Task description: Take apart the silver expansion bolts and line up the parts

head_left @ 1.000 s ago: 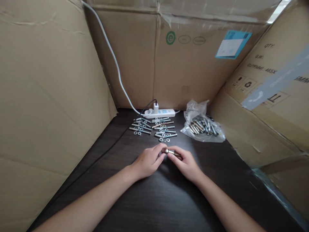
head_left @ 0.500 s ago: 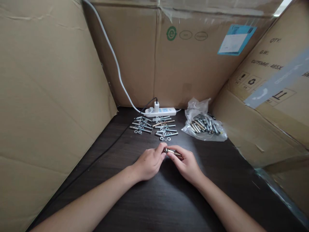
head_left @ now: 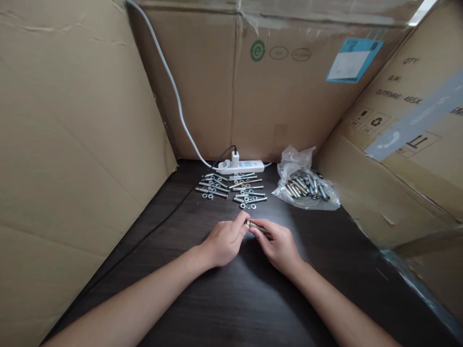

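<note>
Bolt (head_left: 259, 228) turned slightly, left hand (head_left: 224, 242) closed tighter at its end

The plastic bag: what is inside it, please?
Inside the plastic bag lies a pile of silvery and brassy bolts. Whatever lies beneath the top ones is hidden.

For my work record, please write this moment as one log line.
left hand: fingers on one end of held bolt | right hand: holding same bolt | table: loose bolts beyond hands | plastic bag: more bolts

tall cardboard walls (head_left: 195, 86) around a dark wood-grain tabletop (head_left: 217, 299), blue-and-white label (head_left: 354, 60) at back
</note>
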`<state>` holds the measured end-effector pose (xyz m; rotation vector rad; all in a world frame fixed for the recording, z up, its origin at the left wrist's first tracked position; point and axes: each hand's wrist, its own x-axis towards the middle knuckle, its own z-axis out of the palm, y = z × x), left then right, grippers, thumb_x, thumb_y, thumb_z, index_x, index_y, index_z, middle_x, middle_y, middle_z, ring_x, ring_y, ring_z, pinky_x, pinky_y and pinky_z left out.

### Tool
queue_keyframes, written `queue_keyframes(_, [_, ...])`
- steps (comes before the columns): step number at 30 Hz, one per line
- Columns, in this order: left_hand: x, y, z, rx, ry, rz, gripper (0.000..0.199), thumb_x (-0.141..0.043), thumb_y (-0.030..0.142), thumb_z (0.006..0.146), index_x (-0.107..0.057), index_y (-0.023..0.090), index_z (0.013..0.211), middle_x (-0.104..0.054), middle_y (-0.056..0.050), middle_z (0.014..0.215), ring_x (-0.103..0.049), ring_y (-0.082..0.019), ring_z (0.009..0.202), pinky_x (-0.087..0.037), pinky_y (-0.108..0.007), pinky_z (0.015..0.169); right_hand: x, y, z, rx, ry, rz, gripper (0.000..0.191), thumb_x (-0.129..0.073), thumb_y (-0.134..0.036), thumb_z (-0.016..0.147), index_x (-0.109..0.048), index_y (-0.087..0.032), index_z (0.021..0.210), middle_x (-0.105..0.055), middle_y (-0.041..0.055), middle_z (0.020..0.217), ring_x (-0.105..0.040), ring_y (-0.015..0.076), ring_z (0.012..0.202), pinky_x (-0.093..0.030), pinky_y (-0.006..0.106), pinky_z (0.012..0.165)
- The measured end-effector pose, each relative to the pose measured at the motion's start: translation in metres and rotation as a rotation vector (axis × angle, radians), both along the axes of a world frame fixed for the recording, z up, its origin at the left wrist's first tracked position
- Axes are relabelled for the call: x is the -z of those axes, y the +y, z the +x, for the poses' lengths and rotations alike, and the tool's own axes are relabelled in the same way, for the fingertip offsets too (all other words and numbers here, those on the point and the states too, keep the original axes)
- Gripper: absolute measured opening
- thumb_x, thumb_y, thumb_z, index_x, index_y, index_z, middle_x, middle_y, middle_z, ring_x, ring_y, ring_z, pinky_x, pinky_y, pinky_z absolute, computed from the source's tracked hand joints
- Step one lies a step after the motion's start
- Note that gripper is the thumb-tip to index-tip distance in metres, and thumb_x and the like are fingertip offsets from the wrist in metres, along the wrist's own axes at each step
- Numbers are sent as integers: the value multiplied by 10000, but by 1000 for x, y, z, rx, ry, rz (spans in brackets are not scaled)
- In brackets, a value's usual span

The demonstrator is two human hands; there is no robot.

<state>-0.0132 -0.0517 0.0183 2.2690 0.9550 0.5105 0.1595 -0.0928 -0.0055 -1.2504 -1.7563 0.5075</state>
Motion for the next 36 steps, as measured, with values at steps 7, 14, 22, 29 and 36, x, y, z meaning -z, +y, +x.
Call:
queue_keyframes(7, [-1, -1, 1, -66, -47, -19, 237, -270, 353, 974, -465, 226, 926, -593, 21, 725, -583, -146, 666, -367, -233, 608, -2, 1, 1, 6, -98, 102, 199, -547, -258, 884, -648, -195, 1043, -716, 60, 967, -675, 165, 837, -553, 260, 728])
queue_keyframes(14, [4, 1, 2, -103, -50, 14, 347, -248, 364, 978, -467, 200, 765, -557, 23, 659, -535, -126, 608, -334, -230, 577, -5, 1, 1, -34, -113, 67, 228, -555, -274, 869, -632, -211, 1075, -701, 72, 1013, -666, 192, 900, -549, 305, 794])
queue_keyframes(22, [-3, -1, -1, -73, -37, 41, 296, -270, 341, 966, -490, 207, 819, -565, 23, 688, -549, -134, 649, -350, -240, 616, -9, -2, 1, -37, -24, 22, 218, -604, -263, 825, -647, -212, 1032, -703, 53, 993, -666, 181, 883, -562, 275, 750])
queue_keyframes(29, [-5, -1, -2, -40, -57, 45, 174, -435, 289, 882, -482, 216, 1032, -548, 25, 762, -515, -129, 663, -371, -234, 620, -8, 2, 2, -42, 154, -126, 202, -603, -274, 807, -658, -194, 985, -705, 55, 968, -679, 188, 854, -575, 279, 731])
queue_keyframes(36, [-3, 0, 1, -41, -87, 11, 144, -390, 288, 910, -507, 206, 931, -577, 17, 768, -532, -130, 682, -381, -240, 633, -7, 3, 3, -46, 109, -117, 185, -602, -260, 787, -656, -199, 953, -706, 44, 922, -673, 172, 807, -560, 244, 660])
